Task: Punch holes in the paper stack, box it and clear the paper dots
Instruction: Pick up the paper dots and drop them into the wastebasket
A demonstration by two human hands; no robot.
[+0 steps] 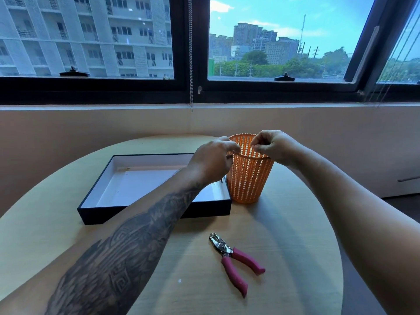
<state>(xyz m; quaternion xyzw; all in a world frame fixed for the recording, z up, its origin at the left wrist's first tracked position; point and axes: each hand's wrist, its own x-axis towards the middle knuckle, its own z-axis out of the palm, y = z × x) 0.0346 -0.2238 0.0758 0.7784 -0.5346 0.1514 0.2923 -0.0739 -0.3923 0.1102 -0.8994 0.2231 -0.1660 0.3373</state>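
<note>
Two hands over one orange basket [248, 178], which stands upright on the round surface [284, 223], touching or just beside the right end of the box [145, 214]. Left hand [211, 160]: fingers pressed together at the near rim, seemingly pinching something too small to tell. Right hand [272, 147]: fingertips drawn together above the opening, contents likewise unclear. Box: black, open, paper stack [136, 185] lying flat inside. Hole punch [236, 260]: pink handles, lying near the front edge, untouched. One white paper dot [179, 280] lies loose on the surface, left of the punch. Risk, judged: the basket wall is perforated, so dots dropped in could slip through the holes; released off-centre, they could scatter.
</note>
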